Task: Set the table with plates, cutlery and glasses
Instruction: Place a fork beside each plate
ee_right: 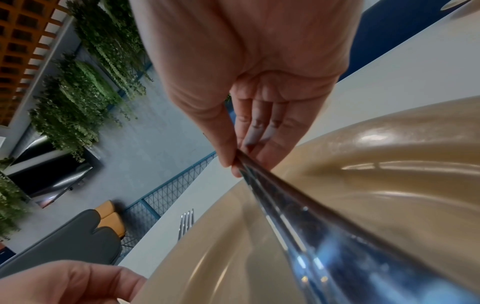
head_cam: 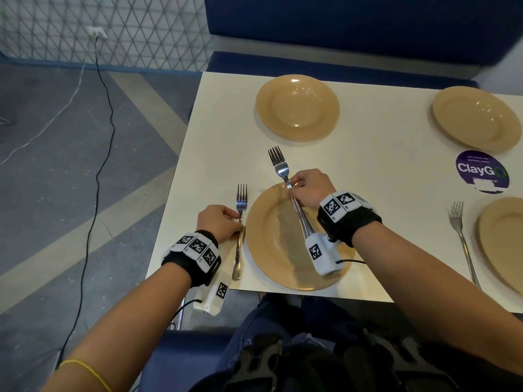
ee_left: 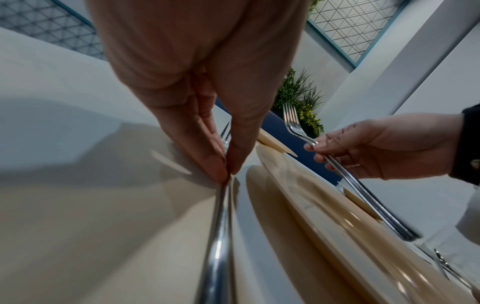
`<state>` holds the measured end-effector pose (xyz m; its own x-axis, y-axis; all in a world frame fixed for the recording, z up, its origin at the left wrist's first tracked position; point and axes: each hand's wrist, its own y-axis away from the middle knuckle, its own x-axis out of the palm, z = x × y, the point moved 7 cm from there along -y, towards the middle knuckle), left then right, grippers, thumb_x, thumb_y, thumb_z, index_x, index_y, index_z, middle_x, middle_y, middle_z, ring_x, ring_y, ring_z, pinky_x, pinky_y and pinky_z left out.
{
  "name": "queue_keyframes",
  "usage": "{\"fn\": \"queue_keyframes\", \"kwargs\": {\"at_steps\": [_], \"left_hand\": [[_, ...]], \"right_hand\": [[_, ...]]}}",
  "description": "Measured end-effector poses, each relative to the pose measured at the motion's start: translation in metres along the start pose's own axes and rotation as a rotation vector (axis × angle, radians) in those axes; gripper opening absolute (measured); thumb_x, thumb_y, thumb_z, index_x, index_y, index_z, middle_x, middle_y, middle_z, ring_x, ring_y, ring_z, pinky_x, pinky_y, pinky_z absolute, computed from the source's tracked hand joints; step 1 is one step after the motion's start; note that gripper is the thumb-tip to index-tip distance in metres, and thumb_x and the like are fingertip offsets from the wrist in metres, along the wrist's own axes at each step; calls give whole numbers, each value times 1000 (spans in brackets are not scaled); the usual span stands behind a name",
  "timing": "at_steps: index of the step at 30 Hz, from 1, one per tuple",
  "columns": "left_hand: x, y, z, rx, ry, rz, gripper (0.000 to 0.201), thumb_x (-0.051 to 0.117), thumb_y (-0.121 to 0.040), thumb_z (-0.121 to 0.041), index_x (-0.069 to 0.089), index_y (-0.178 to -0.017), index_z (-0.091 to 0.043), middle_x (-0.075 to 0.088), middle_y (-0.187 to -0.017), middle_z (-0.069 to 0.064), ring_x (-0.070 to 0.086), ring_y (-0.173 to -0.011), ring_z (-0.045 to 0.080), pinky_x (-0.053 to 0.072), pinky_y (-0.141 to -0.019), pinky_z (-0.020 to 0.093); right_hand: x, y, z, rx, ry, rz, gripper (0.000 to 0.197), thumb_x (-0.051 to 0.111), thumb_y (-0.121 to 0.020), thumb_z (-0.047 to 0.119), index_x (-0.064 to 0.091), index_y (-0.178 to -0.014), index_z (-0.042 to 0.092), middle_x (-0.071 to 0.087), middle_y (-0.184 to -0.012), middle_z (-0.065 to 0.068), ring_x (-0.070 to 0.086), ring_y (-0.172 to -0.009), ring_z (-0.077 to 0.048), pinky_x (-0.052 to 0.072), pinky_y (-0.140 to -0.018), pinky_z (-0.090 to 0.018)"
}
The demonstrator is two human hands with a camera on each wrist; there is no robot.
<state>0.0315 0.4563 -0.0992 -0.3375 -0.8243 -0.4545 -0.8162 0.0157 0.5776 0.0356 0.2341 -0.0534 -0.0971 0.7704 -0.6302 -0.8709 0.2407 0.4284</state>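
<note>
While pinched by each hand's fingers, slim glossy steel forks [head_cam: 285, 182] beside round tan plate [head_cam: 271, 250].

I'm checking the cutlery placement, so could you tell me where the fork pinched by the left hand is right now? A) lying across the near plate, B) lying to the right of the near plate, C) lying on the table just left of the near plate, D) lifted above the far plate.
C: the left hand pinches a fork lying flat on the table, just left of the near plate.
</note>
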Motion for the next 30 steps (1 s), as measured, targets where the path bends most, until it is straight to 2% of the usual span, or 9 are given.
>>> {"fn": "queue_keyframes", "kwargs": {"at_steps": [2, 6, 12, 17, 21, 25, 30], "left_hand": [[0, -1, -1, 1, -2, -2, 19, 74, -73, 1, 63, -77, -14, 67, -74, 7, 68, -64, 22, 60, -75, 32], [0, -1, -2, -8, -3, -10, 20, 73, -71, 2, 62, -73, -15, 68, -74, 7, 68, -65, 24, 59, -78, 35], [-1, -2, 0, -13, -11, -5, 21, 72, -70, 3, 63, -74, -15, 67, -73, 6, 69, -68, 26, 60, -79, 36], [-2, -1, 3, -17, 0, -7, 22, 72, -71, 4, 62, -74, -15, 65, -69, 5, 66, -62, 22, 60, -78, 37], [-1, -1, 3, -13, -2, -13, 21, 72, -70, 3, 63, -76, -15, 67, -70, 5, 69, -66, 25, 60, -77, 36], [0, -4, 2, -14, -4, -7, 23, 72, -71, 5, 62, -76, -15, 65, -68, 4, 65, -60, 20, 59, -77, 35], [0, -6, 3, -16, -12, -1, 22, 72, -72, 4, 65, -88, -9, 65, -70, 4, 64, -59, 17, 60, -72, 30]], "right_hand": [[0, -1, 0, -2, -1, -1, 21, 68, -80, 9, 67, -101, 10, 59, -75, 2, 60, -85, -20, 55, -88, -39], [-2, -2, 0, -2, -6, -11, 21, 68, -79, 9, 67, -100, 9, 62, -84, -4, 60, -83, -20, 55, -87, -40], [-2, -3, 1, -12, -5, -17, 19, 68, -79, 10, 68, -99, 10, 62, -81, -3, 60, -82, -19, 55, -87, -39], [-1, -3, 1, -16, -3, -13, 21, 68, -79, 8, 68, -100, 9, 62, -83, -4, 59, -83, -19, 54, -88, -38], [0, -4, 0, -19, 3, -9, 22, 68, -79, 8, 67, -101, 9, 62, -84, -4, 59, -84, -18, 54, -88, -37], [1, -5, -1, -9, -13, -4, 24, 69, -79, 10, 67, -102, 9, 62, -85, -4, 61, -86, -20, 55, -88, -39], [2, -8, -2, -11, -13, 3, 23, 69, -79, 10, 68, -102, 10, 63, -85, -4, 61, -86, -20, 55, -88, -39]]}}
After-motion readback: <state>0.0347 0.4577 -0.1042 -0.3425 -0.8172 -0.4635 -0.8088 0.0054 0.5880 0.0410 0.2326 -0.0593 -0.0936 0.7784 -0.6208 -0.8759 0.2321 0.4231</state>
